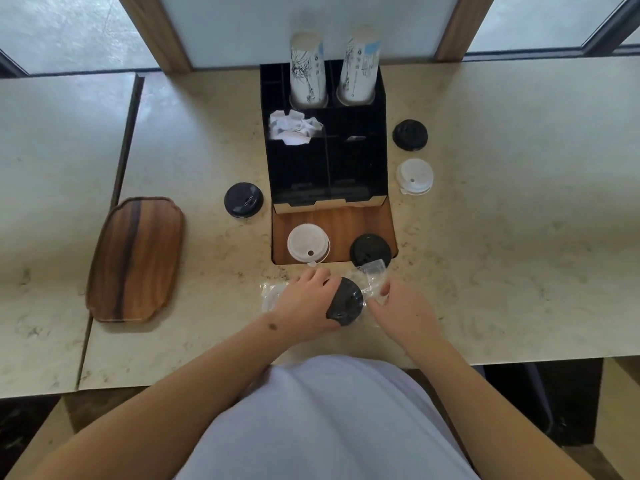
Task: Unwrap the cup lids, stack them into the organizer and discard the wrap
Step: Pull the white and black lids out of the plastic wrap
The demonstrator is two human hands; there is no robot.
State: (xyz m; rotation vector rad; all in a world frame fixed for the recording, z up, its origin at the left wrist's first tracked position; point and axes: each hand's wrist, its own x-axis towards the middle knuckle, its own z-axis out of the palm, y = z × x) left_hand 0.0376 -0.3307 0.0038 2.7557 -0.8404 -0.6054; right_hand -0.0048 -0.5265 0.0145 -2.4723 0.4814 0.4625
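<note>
My left hand point(306, 301) grips a black cup lid point(346, 303) near the counter's front edge. My right hand point(403, 308) pinches the clear plastic wrap point(372, 277) that trails off that lid. Another wrapped white lid point(272, 296) lies partly hidden under my left hand. The black organizer point(325, 161) stands just beyond, and its wooden front tray point(341, 220) holds a white lid point(307, 243) and a black lid point(370, 249). Loose lids lie beside it: a black one point(243, 199) on the left, a black one point(409, 134) and a white one point(414, 176) on the right.
Two stacks of paper cups point(308, 72) stand upside down in the organizer's back slots, with crumpled white paper point(294, 128) in a middle compartment. A wooden serving tray point(135, 259) lies at the left. The counter's front edge runs just below my hands.
</note>
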